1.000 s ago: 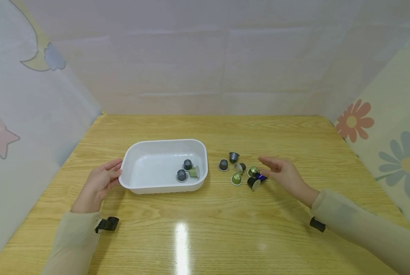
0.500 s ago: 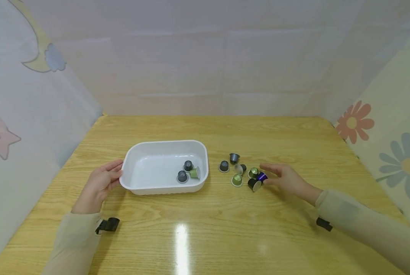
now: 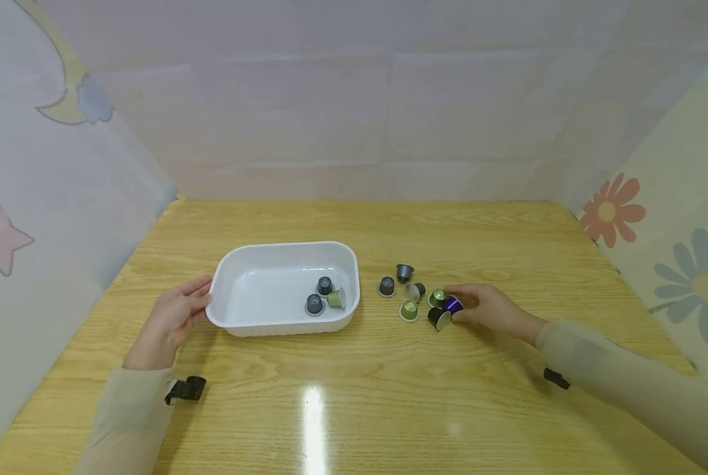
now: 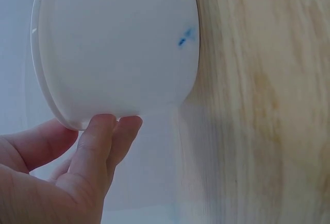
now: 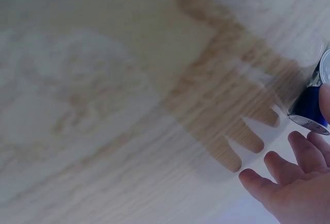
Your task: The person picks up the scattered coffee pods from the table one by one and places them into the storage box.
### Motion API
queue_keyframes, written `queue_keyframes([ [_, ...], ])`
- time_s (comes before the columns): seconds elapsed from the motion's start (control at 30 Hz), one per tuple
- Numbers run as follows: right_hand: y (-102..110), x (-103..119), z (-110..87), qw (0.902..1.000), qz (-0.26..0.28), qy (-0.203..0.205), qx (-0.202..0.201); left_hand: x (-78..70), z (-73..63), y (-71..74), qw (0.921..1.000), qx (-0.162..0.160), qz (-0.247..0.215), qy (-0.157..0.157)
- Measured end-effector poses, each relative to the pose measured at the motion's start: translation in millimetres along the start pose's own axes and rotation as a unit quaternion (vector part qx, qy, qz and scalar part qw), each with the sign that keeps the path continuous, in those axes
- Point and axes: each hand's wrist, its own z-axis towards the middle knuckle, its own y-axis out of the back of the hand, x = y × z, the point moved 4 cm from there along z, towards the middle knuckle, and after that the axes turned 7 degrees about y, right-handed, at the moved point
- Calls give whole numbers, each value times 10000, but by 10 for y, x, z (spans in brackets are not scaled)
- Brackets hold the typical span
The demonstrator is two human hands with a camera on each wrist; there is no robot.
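In the head view my left hand (image 3: 169, 320) holds the left end of a white plastic tub (image 3: 282, 328). The left wrist view has the thumb at the rim and fingertips against the outer wall. Inside the tub's right end are two dark grey coffee capsules (image 3: 315, 304) and a light green one (image 3: 336, 298). My right hand (image 3: 489, 308) is at the pile's right edge, thumb and index finger around a purple-blue coffee capsule (image 3: 452, 304). In the right wrist view the thumb overlaps this blue capsule (image 5: 308, 109) while the other fingers are spread.
Close around the blue capsule lie a green capsule (image 3: 437, 298) and a black capsule (image 3: 439, 318) on its side. Farther left are another green capsule (image 3: 409, 311), a tipped one (image 3: 415, 291) and two grey capsules (image 3: 386, 286). The wooden table (image 3: 354, 396) meets draped cloth behind.
My right hand has lowered to the blue capsule, and its thumb and index finger have closed in around it. The left hand and the tub have stayed in place.
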Motion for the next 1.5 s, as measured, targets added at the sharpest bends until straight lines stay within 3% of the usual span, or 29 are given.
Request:
queue_keyframes([
  [0.4, -4, -23, 27, 9993, -372, -74, -31, 11, 5, -9, 10000, -7, -72, 1],
  [0.83, 104, 48, 4, 9991, -77, -287, -315, 0, 2, -15, 10000, 0, -57, -28],
  [1.13, 176, 227, 15, 9977, -257, -131, -609, 4, -6, 1, 9999, 8, -142, -32],
  [1.5, 183, 521, 138, 9986, -41, -84, -520, -3, -4, 0, 9999, 22, -102, -21],
])
